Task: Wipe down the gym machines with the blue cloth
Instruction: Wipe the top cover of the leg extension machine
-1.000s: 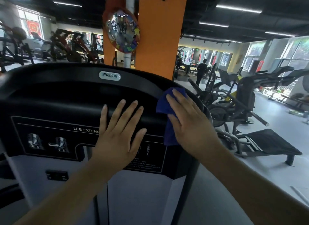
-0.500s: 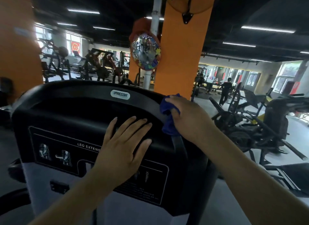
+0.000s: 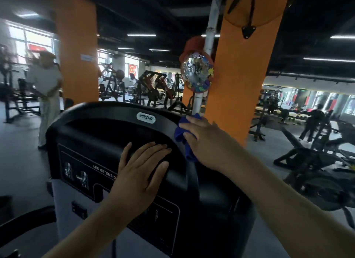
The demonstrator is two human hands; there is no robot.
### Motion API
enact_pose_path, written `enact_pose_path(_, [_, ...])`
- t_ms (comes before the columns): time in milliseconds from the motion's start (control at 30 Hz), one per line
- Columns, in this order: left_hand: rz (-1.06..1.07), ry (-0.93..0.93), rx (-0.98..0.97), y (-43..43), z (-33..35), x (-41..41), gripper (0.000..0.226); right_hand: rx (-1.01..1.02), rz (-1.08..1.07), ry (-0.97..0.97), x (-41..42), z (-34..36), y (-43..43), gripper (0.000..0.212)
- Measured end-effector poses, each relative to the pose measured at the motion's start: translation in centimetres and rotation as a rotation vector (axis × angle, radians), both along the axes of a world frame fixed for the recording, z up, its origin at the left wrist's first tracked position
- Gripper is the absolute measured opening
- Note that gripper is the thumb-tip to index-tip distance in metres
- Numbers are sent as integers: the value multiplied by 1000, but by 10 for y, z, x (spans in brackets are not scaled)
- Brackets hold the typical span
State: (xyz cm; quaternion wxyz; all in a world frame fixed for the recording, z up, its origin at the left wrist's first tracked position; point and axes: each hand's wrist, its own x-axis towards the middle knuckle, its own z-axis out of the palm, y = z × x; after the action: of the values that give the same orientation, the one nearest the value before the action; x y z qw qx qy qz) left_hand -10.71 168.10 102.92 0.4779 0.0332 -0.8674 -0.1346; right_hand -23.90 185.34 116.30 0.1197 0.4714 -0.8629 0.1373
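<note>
My right grip (image 3: pixel 207 142) lies with its fingers flat over the blue cloth (image 3: pixel 189 152), pressing it onto the top right curve of the leg extension machine (image 3: pixel 92 134). Nothing is pinched, so the cloth could slip from under my palm on that smooth, rounded black plastic and drop down the far side. Its loose tail hangs below my palm and might bunch or snag. My left grip (image 3: pixel 140 173) rests spread and flat on the shroud's front, holding nothing, and may leave prints on the glossy face. The cloth looks soft and crumpled. The shroud looks hard, slick and arched, with 1 oval badge (image 3: pixel 146 118).
</note>
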Motion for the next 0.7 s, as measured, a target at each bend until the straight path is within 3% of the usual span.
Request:
enact_pose_path(133, [47,17,24,8,-3,0,44,16,53,70,9,-15,22,51])
enact_pose_path(367, [127,0,44,20,-5,0,49,120,77,38,-7,8,-11,56])
enact_pose_path(533, [128,-28,11,17,-5,4,49,204,53,180,8,-1,13,57])
enact_pose_path(700, [135,-52,-96,7,-1,6,47,212,88,66,-15,25,-32,58])
